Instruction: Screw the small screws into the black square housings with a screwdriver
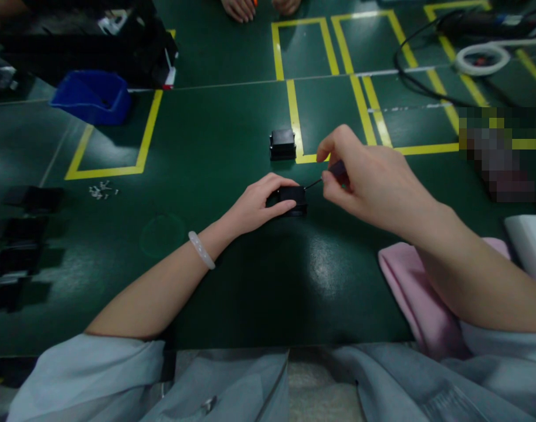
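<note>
Head view: left hand [261, 202] curls over a small black housing [293, 199], thumb and fingers pressing its sides and holding it flat on the green mat [215, 146], near the mat's middle. Right hand [365, 176] pinches a thin dark-handled tool [333, 173]; its fine tip reaches the housing's right top edge.

Risks, as judged:
- The tip looks slender; if the right hand bears down off-axis it could skid off the housing toward the left thumb.
- The left-hand grip covers only part of the housing; a sideways push may rotate or slide it on the smooth mat.
- Small pale parts [103, 190] lie loose toward the left edge; a sweeping forearm could scatter them.

Surface: dark green mat with yellow taped rectangles. A second black housing [282, 144] sits just beyond the first, touching a yellow line. Blue bin [92, 97] at far left, black cable [409, 76] and white ring [481, 58] at far right corner. Pink cloth [409, 287] under the right forearm. Another person's hands [259, 7] at the far edge. Lighting dim.
</note>
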`<action>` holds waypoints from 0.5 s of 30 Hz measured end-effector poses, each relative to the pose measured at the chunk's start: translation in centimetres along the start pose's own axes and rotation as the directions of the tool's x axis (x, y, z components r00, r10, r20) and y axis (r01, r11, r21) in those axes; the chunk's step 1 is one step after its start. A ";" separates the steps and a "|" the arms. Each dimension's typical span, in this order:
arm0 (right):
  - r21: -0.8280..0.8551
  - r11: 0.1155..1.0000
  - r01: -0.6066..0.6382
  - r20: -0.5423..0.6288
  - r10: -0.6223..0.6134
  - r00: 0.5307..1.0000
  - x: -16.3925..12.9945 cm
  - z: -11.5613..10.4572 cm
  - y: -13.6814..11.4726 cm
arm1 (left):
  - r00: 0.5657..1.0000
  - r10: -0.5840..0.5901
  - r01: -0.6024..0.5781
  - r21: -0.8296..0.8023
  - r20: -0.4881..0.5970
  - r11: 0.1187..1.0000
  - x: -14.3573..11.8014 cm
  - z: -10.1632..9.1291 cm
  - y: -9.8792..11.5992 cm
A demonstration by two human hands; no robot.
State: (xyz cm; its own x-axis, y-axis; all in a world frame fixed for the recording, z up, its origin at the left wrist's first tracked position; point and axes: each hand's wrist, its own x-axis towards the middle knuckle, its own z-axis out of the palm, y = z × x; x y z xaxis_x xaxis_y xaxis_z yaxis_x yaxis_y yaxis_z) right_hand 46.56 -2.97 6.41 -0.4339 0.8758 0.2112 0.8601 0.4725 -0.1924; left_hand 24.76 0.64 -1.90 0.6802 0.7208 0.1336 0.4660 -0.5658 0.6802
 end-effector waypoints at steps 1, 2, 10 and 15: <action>0.007 1.000 0.001 0.005 -0.001 1.000 0.0 -0.1 0.0 | 1.000 0.002 -0.002 0.001 -0.002 1.000 0.0 0.0 0.0; 0.010 1.000 0.005 0.017 -0.005 1.000 0.0 -0.2 -0.1 | 1.000 0.006 -0.006 0.002 -0.004 1.000 0.0 0.0 0.0; -0.030 0.999 -0.021 0.014 0.022 1.000 0.1 0.2 0.2 | 1.000 0.009 -0.009 -0.015 -0.005 1.000 0.0 0.1 0.0; 0.019 0.999 -0.039 0.012 0.039 0.999 0.0 0.1 0.2 | 1.000 0.011 -0.011 -0.014 -0.013 1.000 0.1 0.1 0.0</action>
State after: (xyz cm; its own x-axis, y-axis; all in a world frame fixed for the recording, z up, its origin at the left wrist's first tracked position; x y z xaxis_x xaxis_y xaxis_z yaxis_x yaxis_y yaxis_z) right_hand 46.68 -2.85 6.27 -0.4034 0.8947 0.1919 0.8712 0.4396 -0.2184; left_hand 24.84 0.66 -1.97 0.6781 0.7195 0.1501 0.4507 -0.5684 0.6883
